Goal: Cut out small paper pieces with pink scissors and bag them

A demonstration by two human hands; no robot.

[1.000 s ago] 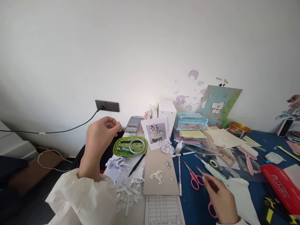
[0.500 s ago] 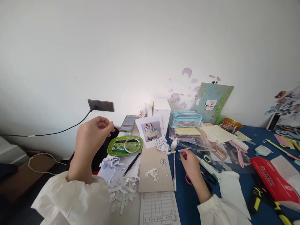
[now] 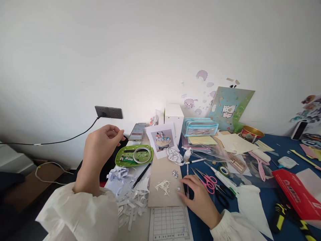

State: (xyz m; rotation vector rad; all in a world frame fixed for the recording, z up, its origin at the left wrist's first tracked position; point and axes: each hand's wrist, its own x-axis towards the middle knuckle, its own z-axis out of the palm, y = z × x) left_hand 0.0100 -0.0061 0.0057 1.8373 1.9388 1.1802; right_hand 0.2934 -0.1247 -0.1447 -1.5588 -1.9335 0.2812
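Observation:
My left hand (image 3: 102,144) is raised in the air to the left of the green tray, thumb and fingertips pinched together; whatever is between them is too small to make out. Low at the right edge of the grey-brown board (image 3: 160,199) is my right hand (image 3: 198,197), thumb and fingers apart, beside a tiny paper cutout (image 3: 178,188). A flower-like paper cutout (image 3: 175,173) lies just above it. Small white paper scraps (image 3: 163,186) are piled on the board's middle. A larger line-drawn cutout (image 3: 175,156) rests at the board's far end, against a colour printout (image 3: 163,139).
Pink-handled scissors (image 3: 210,184) and black-handled scissors (image 3: 223,195) lie right of my right hand. A glue bottle (image 3: 187,154) stands behind. The green tray (image 3: 120,163), paper strips (image 3: 132,204) and a black pen (image 3: 141,175) are to the left. A printed form (image 3: 170,224) lies in front.
My right hand has moved from the slim white-and-black stick near the glue bottle down and left to the tiny cutout, its fingers now parted. My left hand stays raised and pinched.

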